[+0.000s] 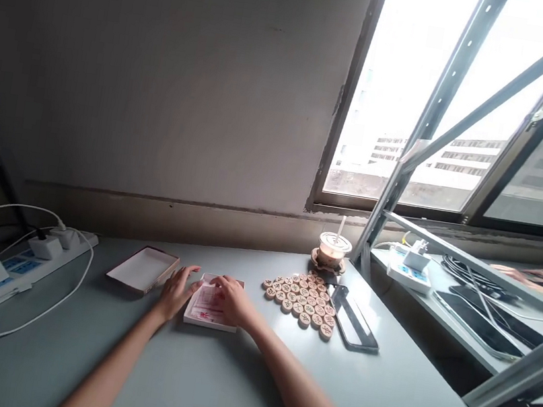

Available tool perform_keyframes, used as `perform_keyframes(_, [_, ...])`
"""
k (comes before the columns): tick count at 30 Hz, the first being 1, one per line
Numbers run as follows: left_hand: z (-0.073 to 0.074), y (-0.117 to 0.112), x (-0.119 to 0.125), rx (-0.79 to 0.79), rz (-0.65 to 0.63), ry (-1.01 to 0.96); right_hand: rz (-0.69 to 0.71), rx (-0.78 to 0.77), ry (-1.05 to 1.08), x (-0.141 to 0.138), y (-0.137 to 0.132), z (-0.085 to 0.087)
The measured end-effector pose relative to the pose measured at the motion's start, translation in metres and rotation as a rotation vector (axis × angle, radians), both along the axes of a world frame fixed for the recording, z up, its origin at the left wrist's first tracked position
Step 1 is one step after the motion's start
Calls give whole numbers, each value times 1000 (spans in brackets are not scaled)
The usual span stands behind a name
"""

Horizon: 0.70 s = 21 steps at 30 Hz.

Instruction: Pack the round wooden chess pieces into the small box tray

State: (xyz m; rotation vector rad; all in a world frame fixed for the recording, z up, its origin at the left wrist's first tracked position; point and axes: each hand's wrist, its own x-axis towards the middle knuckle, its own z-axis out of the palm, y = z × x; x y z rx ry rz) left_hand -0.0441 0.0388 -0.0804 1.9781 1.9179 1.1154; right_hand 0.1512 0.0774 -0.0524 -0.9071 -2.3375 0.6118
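A shallow white box (210,323) sits on the grey table, with a pale sheet with red print (205,304) inside it. My right hand (235,303) reaches into the box from the right, its fingers bent down and closed at the sheet; the fingertips are partly hidden. At the box's left edge rests my left hand (176,295), fingers apart, thumb by the rim, holding nothing. Round wooden Chinese chess pieces (307,299) with carved characters lie face up in a close-packed group to the right. Left of my left hand lies the open box lid (144,267), its inside up.
A dark phone (353,319) lies beside the pieces. Behind them a lidded cup with a straw (333,248) stands on a brown holder. A power strip (19,268) with white cables lies at left. Past the metal frame (434,105), another person's hands (540,279) show above a neighbouring table.
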Motion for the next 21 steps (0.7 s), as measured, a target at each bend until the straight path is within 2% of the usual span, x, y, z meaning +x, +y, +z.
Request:
perform_keyframes(2, [-2,1,1,-34,-36,28,-15,80,-44,-3,-1,-12])
perform_keyframes(5, [-2,1,3,-76,-80,36,-14,144,-72,-1,-4,-17])
perform_keyframes(9, [1,1,3,-113,-124,1,22,168,-33,-2,-4,-16])
perform_keyframes(13, [1,2,1,-118,-132,-29,-83,226,7,0,1,-4])
perform_keyframes(16, [-2,3,1,-126,-80,-95,-141,233,-54,25,9,14])
perform_keyframes(19, [0,4,0,-171,-64,-174,-91,72,-165,67,19,31])
perform_keyframes(21, [5,5,-2,-221,-93,-182,-132,25,-218,96,25,36])
